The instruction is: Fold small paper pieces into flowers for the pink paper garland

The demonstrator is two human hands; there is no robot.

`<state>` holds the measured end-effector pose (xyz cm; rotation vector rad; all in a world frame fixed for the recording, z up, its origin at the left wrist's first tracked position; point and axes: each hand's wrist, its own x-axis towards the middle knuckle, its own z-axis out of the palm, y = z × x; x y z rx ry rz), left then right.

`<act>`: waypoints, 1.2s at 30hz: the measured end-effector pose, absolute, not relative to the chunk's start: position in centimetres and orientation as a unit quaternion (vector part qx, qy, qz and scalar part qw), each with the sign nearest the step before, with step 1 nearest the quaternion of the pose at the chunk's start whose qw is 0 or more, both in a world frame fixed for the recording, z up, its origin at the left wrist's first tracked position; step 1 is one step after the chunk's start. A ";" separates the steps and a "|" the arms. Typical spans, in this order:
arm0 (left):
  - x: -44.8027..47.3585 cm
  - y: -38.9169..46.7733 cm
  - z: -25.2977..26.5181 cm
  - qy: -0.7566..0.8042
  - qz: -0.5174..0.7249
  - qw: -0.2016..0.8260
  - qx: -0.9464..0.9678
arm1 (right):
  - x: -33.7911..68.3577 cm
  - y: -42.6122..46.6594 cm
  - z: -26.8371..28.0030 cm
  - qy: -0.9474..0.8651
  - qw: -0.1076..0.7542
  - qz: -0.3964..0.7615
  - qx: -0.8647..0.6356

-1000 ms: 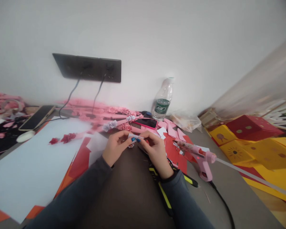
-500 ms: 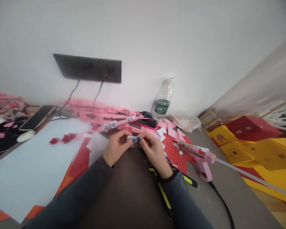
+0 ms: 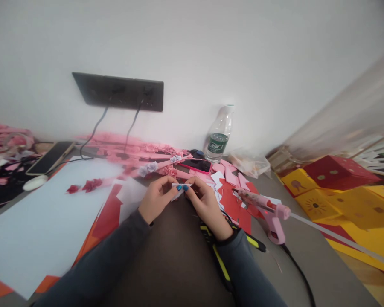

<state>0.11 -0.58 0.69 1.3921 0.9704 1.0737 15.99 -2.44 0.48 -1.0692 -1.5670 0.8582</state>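
Observation:
Between my two hands is a small piece of white paper [image 3: 178, 195], pinched at both sides and looking folded. My left hand [image 3: 156, 197] grips its left side with thumb and forefinger. On the other side my right hand [image 3: 206, 204] pinches it the same way, the two blue-nailed thumbs nearly meeting. Just beyond lie pink strips with pink paper flowers [image 3: 169, 171] and pale lilac paper flowers [image 3: 148, 169]. Black-and-yellow tools [image 3: 222, 262], partly hidden by my right forearm, lie on the table below it.
A pink glue gun [image 3: 269, 209] with a black cord stands right of red paper [image 3: 230, 198] and pink scraps. Behind are a water bottle [image 3: 218, 138] and a pink-cased phone [image 3: 196, 165]. White sheets [image 3: 48, 217] cover the left; yellow boxes [image 3: 355, 207] stand far right.
My thumbs have shifted slightly on the white paper, and more of it shows between and below them. The things on the table have stayed put.

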 end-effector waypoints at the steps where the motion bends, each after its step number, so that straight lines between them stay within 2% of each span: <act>1: 0.2 -0.6 0.7 0.404 0.453 0.540 0.583 | 16.0 -2.4 0.5 -0.650 0.506 0.355 -0.442; 10: -0.1 -0.4 0.6 0.388 0.477 0.534 0.580 | 15.7 -2.6 0.6 -0.675 0.461 0.393 -0.421; 16: 0.0 -0.5 0.5 0.363 0.506 0.524 0.581 | 16.0 -2.5 0.4 -0.660 0.492 0.412 -0.391; 21: 0.2 -0.6 0.0 0.315 0.540 0.477 0.618 | 16.1 -2.3 0.5 -0.625 0.517 0.416 -0.410; 36: -0.4 -0.6 0.8 0.299 0.537 0.306 0.727 | 16.1 -2.5 0.4 -0.663 0.488 0.390 -0.412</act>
